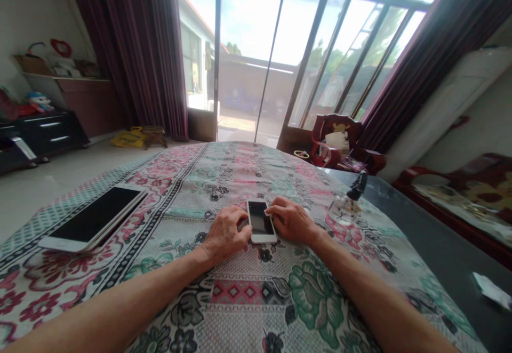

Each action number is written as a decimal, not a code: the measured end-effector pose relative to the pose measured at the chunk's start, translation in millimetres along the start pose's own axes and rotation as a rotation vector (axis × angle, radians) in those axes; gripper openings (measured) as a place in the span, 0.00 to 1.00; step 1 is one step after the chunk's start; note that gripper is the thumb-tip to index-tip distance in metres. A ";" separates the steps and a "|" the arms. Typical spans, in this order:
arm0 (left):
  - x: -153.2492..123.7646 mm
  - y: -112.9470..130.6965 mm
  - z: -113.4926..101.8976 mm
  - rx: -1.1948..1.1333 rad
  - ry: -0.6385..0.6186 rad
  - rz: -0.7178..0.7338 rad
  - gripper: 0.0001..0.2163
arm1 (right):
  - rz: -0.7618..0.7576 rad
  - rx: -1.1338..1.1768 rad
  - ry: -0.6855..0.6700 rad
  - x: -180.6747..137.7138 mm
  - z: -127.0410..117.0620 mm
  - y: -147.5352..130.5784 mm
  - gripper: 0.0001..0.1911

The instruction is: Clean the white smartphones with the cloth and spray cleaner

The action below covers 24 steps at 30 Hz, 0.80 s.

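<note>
A white smartphone (261,221) with a dark screen lies flat on the flowered cloth (248,289). My left hand (226,234) rests against its left edge with the fingers curled in, fingertips touching the phone. My right hand (292,219) lies against the right edge, fingers bent and pressing the upper right side. Both forearms stretch over the cloth toward me.
A white tablet (94,218) with a dark screen lies at the left of the cloth. A small clear spray bottle (349,203) with a dark top stands right of my right hand. A dark glass tabletop (440,246) shows beyond the cloth's right edge, with a white slip (492,290).
</note>
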<state>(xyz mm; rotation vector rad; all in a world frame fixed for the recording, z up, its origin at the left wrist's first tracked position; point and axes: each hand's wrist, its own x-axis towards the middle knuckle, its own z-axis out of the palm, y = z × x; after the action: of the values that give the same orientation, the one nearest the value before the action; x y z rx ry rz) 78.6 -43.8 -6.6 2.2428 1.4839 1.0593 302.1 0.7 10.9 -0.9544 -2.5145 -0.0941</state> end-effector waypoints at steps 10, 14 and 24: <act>0.3 -3.0 3.0 -0.005 0.021 -0.003 0.07 | 0.094 -0.098 -0.031 22.4 11.3 13.6 0.14; 0.3 -2.7 2.8 -0.014 0.014 -0.014 0.07 | 0.070 -0.067 -0.053 26.9 7.5 16.4 0.15; 1.1 -1.5 1.0 -0.019 -0.008 -0.014 0.07 | 0.010 0.030 -0.044 -12.5 -8.1 -5.9 0.16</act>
<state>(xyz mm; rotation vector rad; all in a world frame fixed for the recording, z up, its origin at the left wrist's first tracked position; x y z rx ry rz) 78.4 -42.0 -7.7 2.2179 1.4776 1.0556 309.6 -13.2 13.4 -0.9676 -2.5437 -0.0328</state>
